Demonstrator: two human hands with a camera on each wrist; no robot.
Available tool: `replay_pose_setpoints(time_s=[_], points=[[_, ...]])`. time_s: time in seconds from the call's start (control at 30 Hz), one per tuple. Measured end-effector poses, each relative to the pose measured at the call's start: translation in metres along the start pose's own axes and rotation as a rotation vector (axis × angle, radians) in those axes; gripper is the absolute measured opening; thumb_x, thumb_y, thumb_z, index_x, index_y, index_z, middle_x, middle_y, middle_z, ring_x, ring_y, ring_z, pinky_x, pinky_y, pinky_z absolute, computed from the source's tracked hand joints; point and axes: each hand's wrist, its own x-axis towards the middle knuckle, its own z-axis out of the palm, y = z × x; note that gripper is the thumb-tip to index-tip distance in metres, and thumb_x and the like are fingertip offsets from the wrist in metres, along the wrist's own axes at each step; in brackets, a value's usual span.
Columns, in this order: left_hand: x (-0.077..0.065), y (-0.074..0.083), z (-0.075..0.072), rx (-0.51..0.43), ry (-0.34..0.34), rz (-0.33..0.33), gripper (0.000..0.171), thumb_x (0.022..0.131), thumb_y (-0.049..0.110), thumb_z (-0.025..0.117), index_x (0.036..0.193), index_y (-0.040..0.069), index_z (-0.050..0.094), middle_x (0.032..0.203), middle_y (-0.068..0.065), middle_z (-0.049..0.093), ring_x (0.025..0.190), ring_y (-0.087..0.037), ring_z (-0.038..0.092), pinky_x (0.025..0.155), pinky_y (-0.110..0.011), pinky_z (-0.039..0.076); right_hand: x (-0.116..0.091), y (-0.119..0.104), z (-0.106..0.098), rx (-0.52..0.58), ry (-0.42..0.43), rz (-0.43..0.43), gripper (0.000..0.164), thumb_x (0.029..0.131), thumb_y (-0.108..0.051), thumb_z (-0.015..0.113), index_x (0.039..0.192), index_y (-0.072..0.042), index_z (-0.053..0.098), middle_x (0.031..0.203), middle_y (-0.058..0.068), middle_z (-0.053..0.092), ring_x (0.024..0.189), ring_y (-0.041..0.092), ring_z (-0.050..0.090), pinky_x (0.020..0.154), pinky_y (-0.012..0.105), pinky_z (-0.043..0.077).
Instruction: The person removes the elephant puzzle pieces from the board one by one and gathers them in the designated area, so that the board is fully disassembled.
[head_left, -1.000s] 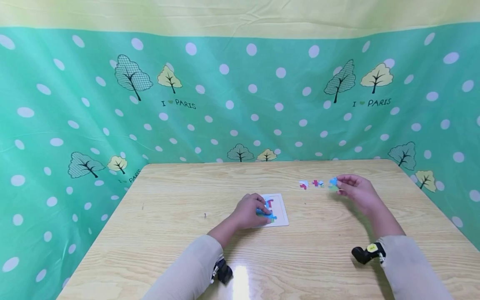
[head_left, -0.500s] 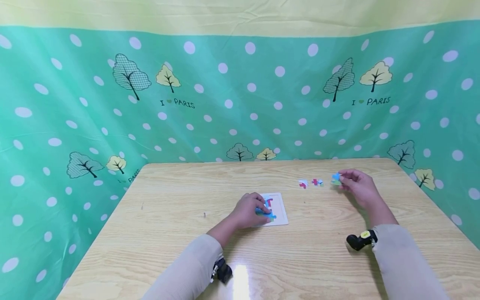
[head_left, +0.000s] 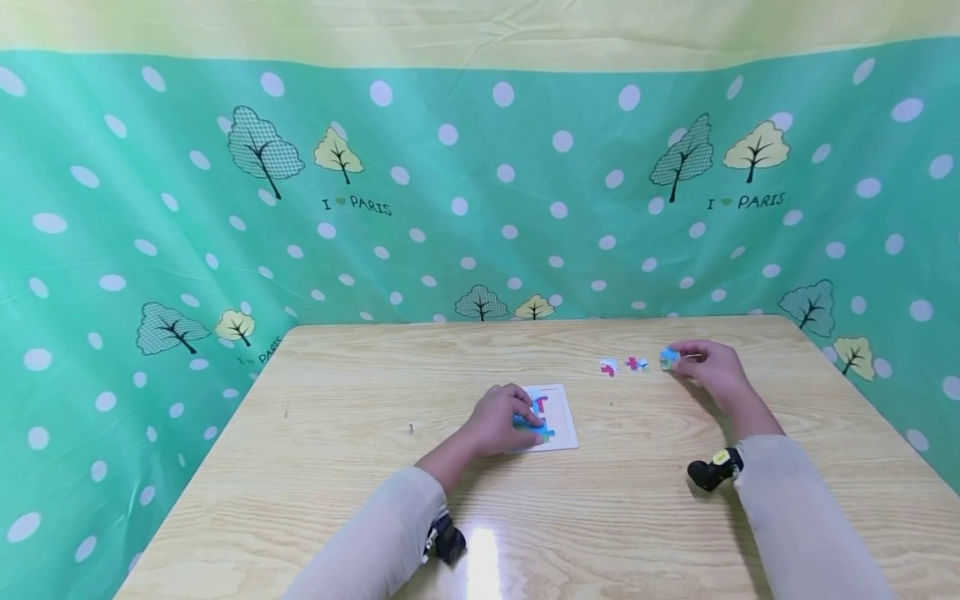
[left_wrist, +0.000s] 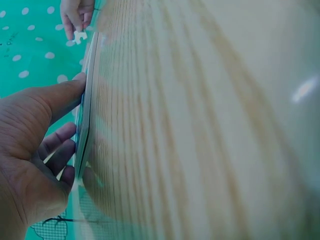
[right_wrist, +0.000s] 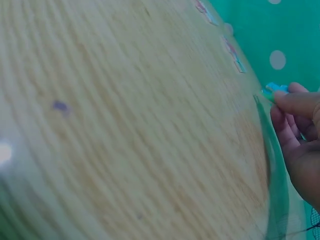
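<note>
My left hand (head_left: 501,422) rests on a small white-framed jigsaw puzzle (head_left: 566,421), whose blue, green and red pieces it partly covers. In the left wrist view, the thumb and fingertips touch the top of that thin board (left_wrist: 86,120). Farther right, my right hand (head_left: 714,368) pinches a blue and green puzzle piece (head_left: 667,359) between thumb and fingers, a little above the table. The right wrist view has this piece (right_wrist: 272,91) at the fingertips. Just left of it, two loose puzzle pieces, one white and red (head_left: 608,367) and one red and blue (head_left: 636,364), lie flat.
The wooden table (head_left: 337,483) ends at a green dotted curtain (head_left: 420,250) behind. Each wrist carries a black camera, such as the right one (head_left: 708,473). A small dark mark (head_left: 411,429) shows left of the board.
The right hand, holding the puzzle piece, has shifted slightly, and the piece now looks turned. Its forearm has moved a little up and left. My left hand stays on the puzzle.
</note>
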Motion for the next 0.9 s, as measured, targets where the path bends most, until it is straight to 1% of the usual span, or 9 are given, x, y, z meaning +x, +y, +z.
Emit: replay_pose_setpoints(time_s=[0.07,0.13,0.23,0.33,0.43,0.53,0.73,0.9], points=[[0.0001,-0.0001,0.0002,-0.002,0.000,0.000,0.017,0.086,0.025,0.088,0.099,0.016,0.085,0.122,0.001,0.062,0.115,-0.021,0.050,0.100,-0.037,0.045,0.0014,0.0005,0.0019,-0.069,0.018,-0.012,0.044,0.096,0.000,0.068,0.139,0.006,0.058,0.121,0.021,0.058,0.107,0.028,0.054,0.073,0.014,0.051],[0.0003,-0.0004,0.0005,-0.003,0.001,0.002,0.017,0.086,0.025,0.088,0.099,0.015,0.085,0.122,0.001,0.062,0.114,-0.021,0.049,0.099,-0.037,0.045,0.0019,0.0006,0.0032,-0.123,0.028,-0.030,0.043,0.095,0.000,0.070,0.136,0.007,0.060,0.114,0.019,0.058,0.104,0.029,0.053,0.072,0.017,0.051],[0.0007,-0.0011,0.0011,-0.001,0.003,0.006,0.017,0.085,0.025,0.088,0.099,0.016,0.085,0.121,0.002,0.062,0.114,-0.020,0.050,0.099,-0.036,0.045,0.0018,0.0007,0.0036,-0.211,0.017,-0.081,0.037,0.097,-0.002,0.068,0.131,0.010,0.061,0.110,0.020,0.059,0.101,0.031,0.054,0.077,0.025,0.049],[0.0007,-0.0011,0.0014,-0.005,0.006,0.006,0.017,0.085,0.024,0.088,0.099,0.016,0.085,0.121,0.002,0.062,0.114,-0.020,0.050,0.099,-0.037,0.045,0.0015,0.0001,0.0032,-0.267,0.005,-0.112,0.034,0.098,-0.003,0.066,0.129,0.010,0.061,0.108,0.020,0.059,0.100,0.032,0.054,0.081,0.033,0.048],[0.0006,-0.0007,0.0012,-0.009,0.007,0.005,0.016,0.085,0.024,0.088,0.099,0.015,0.085,0.121,0.001,0.062,0.114,-0.021,0.050,0.100,-0.037,0.045,0.0015,-0.0009,0.0022,-0.293,0.000,-0.120,0.034,0.099,-0.003,0.066,0.129,0.011,0.060,0.107,0.021,0.059,0.099,0.034,0.054,0.082,0.039,0.048],[0.0008,-0.0006,0.0012,-0.008,0.008,0.007,0.017,0.085,0.024,0.088,0.099,0.015,0.085,0.122,0.001,0.062,0.114,-0.021,0.050,0.099,-0.037,0.045,0.0016,-0.0012,0.0008,-0.316,-0.008,-0.129,0.034,0.099,-0.004,0.066,0.130,0.011,0.061,0.105,0.021,0.059,0.097,0.034,0.053,0.081,0.040,0.048],[0.0007,-0.0008,0.0014,-0.007,0.007,0.005,0.017,0.085,0.024,0.088,0.099,0.015,0.085,0.122,0.001,0.062,0.115,-0.021,0.050,0.100,-0.037,0.045,0.0033,0.0020,-0.0016,-0.369,-0.045,-0.186,0.035,0.099,-0.008,0.068,0.129,0.012,0.063,0.102,0.020,0.062,0.094,0.033,0.055,0.080,0.043,0.048],[0.0004,-0.0009,0.0014,-0.011,0.010,0.008,0.017,0.086,0.024,0.088,0.099,0.014,0.085,0.122,0.000,0.062,0.115,-0.022,0.050,0.101,-0.038,0.045,0.0032,0.0041,-0.0027,-0.372,-0.062,-0.205,0.035,0.099,-0.007,0.068,0.128,0.012,0.064,0.103,0.022,0.064,0.095,0.035,0.057,0.082,0.046,0.050]])
